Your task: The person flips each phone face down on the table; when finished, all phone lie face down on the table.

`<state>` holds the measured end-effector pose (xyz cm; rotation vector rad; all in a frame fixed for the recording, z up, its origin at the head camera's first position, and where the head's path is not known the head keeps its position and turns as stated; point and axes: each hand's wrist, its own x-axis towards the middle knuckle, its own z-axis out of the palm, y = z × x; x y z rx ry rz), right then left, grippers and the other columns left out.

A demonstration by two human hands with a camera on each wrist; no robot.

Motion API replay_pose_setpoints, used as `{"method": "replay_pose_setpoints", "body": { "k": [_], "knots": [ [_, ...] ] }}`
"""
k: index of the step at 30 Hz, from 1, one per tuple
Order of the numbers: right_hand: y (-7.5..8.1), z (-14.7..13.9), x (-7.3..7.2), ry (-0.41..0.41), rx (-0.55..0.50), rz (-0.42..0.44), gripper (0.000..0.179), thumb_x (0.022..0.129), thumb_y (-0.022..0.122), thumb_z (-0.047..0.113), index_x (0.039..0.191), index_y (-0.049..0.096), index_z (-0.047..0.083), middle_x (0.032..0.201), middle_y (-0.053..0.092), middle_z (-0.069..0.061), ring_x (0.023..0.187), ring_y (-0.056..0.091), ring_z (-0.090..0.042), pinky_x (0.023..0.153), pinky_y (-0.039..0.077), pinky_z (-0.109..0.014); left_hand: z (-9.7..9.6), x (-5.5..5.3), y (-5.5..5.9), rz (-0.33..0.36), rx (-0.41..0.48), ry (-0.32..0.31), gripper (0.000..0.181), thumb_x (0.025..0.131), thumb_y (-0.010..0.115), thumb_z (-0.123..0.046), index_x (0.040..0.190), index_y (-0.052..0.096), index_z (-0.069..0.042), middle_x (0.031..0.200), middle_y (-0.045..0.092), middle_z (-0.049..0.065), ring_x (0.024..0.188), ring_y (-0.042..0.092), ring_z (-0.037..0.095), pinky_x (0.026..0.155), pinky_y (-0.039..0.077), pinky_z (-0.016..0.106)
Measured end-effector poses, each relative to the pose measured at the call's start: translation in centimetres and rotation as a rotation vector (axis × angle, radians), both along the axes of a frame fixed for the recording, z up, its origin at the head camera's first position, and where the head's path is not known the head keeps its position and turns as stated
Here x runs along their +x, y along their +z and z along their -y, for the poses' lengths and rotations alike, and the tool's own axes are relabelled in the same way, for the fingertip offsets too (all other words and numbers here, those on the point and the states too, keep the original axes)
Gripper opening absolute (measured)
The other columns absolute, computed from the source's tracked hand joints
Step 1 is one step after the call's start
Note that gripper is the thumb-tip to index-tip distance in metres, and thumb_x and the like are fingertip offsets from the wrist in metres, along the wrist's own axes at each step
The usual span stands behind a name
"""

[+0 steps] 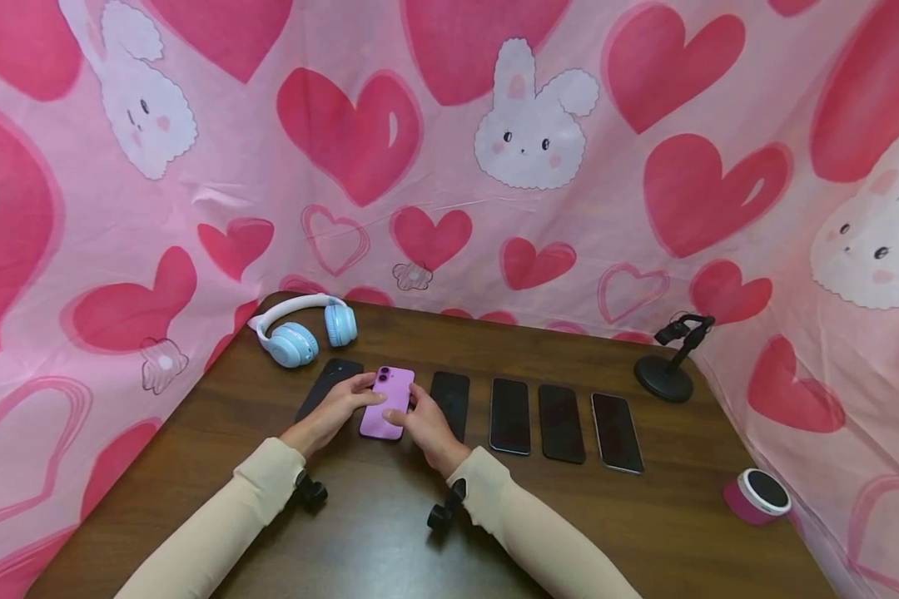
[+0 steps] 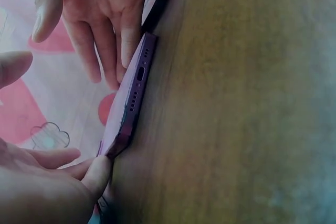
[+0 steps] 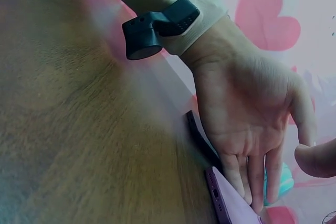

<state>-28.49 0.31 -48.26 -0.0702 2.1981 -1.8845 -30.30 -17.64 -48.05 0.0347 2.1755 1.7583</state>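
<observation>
A pink smartphone (image 1: pixel 391 405) lies back up on the wooden table, its two camera lenses at the top. My left hand (image 1: pixel 335 409) is at its left side, over a black phone (image 1: pixel 342 368); one finger touches the pink phone's near left corner in the left wrist view. On the other side, my right hand (image 1: pixel 429 424) has its fingers along the right edge. Both thumbs reach over the pink phone's back, and the wrist views show them raised above it. In the right wrist view, the left hand's fingers (image 3: pixel 255 174) look fairly straight.
Several dark-faced phones form a row to the right, one phone (image 1: pixel 453 391) beside my right hand and another (image 1: pixel 618 433) at the far end. Blue-and-white headphones (image 1: pixel 292 343) lie at the back left. At the right are a black stand (image 1: pixel 663 378) and a pink round container (image 1: pixel 757 497).
</observation>
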Motion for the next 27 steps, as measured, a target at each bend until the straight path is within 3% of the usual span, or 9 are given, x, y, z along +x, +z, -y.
{"method": "replay_pose_setpoints", "body": {
  "k": [4,8,11,15,21,27],
  "knots": [
    [-0.2,-0.1,0.0,0.002,-0.049,-0.012,0.076,0.088,0.073,0.007,0.152,0.034,-0.007,0.154,0.046,-0.028,0.141,0.049,-0.04,0.119,0.038,-0.053,-0.2,0.1,0.2,-0.013,-0.053,0.008,0.077,0.097,0.06,-0.032,0.158,0.026,0.001,0.164,0.03,0.024,0.15,0.032,0.041,0.126,0.015,0.062],
    [-0.2,-0.5,-0.1,0.005,-0.105,-0.025,0.078,0.088,0.072,0.005,0.152,0.031,-0.008,0.156,0.04,-0.029,0.144,0.043,-0.043,0.12,0.036,-0.054,-0.4,0.0,0.3,-0.032,-0.083,0.023,0.078,0.097,0.062,-0.033,0.157,0.027,0.002,0.163,0.033,0.024,0.151,0.032,0.041,0.126,0.019,0.06],
    [-0.2,-0.9,-0.1,0.011,-0.11,-0.02,0.079,0.088,0.073,0.008,0.153,0.029,-0.006,0.158,0.037,-0.027,0.147,0.038,-0.043,0.121,0.033,-0.055,-0.5,-0.2,0.1,-0.045,-0.086,0.039,0.077,0.097,0.064,-0.033,0.157,0.028,0.0,0.161,0.036,0.023,0.149,0.034,0.04,0.125,0.023,0.059],
    [-0.2,-1.6,-0.3,0.037,-0.093,-0.034,0.075,0.088,0.072,0.012,0.151,0.032,-0.003,0.154,0.043,-0.023,0.143,0.043,-0.039,0.12,0.037,-0.054,-0.7,-0.1,0.1,-0.098,-0.067,0.049,0.073,0.097,0.065,-0.029,0.156,0.032,-0.002,0.159,0.04,0.021,0.146,0.039,0.039,0.124,0.028,0.057],
    [0.0,-2.9,-0.7,0.089,-0.109,-0.102,0.069,0.09,0.068,0.011,0.148,0.034,-0.002,0.15,0.045,-0.026,0.136,0.05,-0.043,0.114,0.044,-0.054,-1.1,0.0,0.4,-0.167,0.032,-0.003,0.067,0.098,0.062,-0.023,0.155,0.034,-0.002,0.158,0.042,0.021,0.146,0.039,0.04,0.123,0.029,0.058],
    [0.5,-4.5,-1.1,0.138,-0.136,-0.158,0.071,0.092,0.067,0.012,0.15,0.03,-0.003,0.156,0.038,-0.027,0.146,0.038,-0.042,0.122,0.032,-0.056,-1.9,-0.2,0.9,-0.226,0.116,-0.095,0.067,0.098,0.059,-0.019,0.155,0.031,0.002,0.159,0.038,0.026,0.147,0.037,0.044,0.121,0.031,0.06]
  ]
}}
